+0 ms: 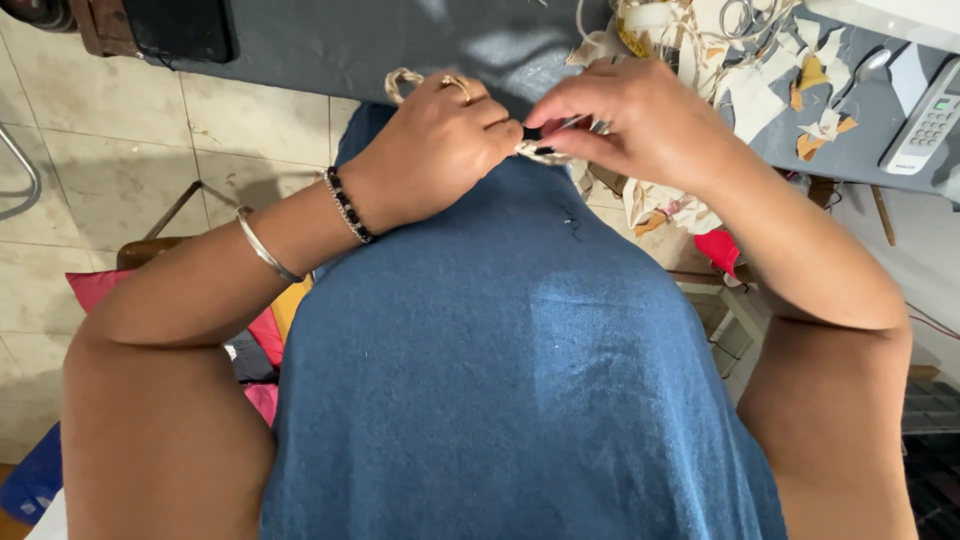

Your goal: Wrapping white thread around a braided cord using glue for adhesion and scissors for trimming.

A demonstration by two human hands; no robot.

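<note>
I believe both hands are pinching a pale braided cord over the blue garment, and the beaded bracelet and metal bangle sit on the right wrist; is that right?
Not quite: the head view shows the beaded bracelet and metal bangle on the left wrist. The rest holds: the left hand and right hand pinch the pale braided cord over the blue garment.

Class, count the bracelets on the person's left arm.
2: a silver bangle up the forearm, and a dark beaded bracelet at the wrist of the left hand.
</note>
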